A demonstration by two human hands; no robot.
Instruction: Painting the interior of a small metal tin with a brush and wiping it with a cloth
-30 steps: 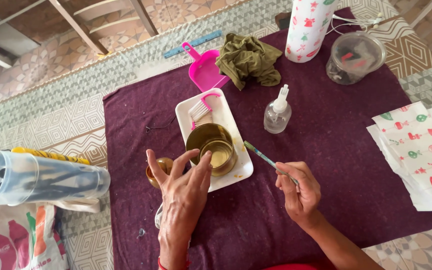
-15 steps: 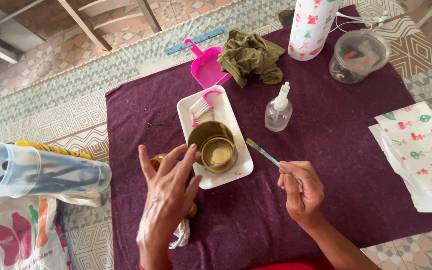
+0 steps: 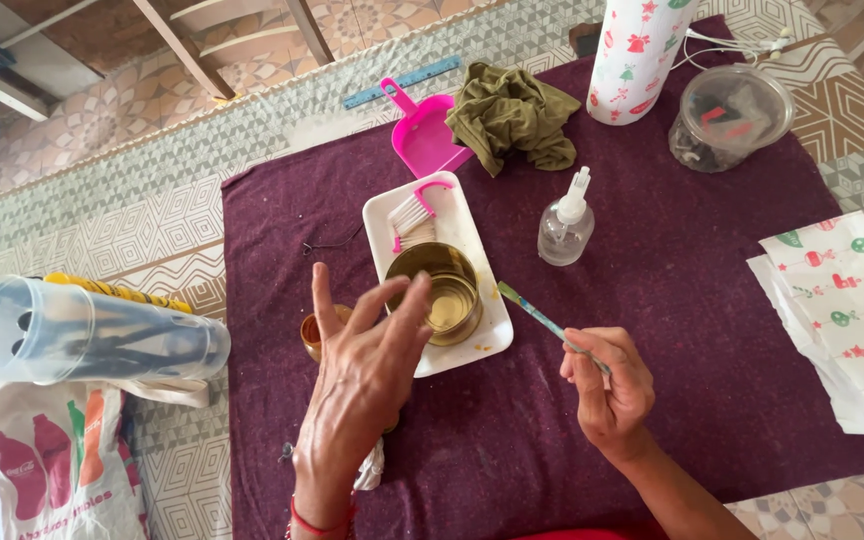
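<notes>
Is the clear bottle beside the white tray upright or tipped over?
Upright. The clear bottle stands on the purple cloth, white nozzle pointing up, just right of the white tray.

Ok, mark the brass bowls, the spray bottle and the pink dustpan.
brass bowls [image 3: 442, 295], head view, on the inner bowl's base.
spray bottle [image 3: 564, 232], head view, on its clear body.
pink dustpan [image 3: 429, 140], head view, on its pan.
</notes>
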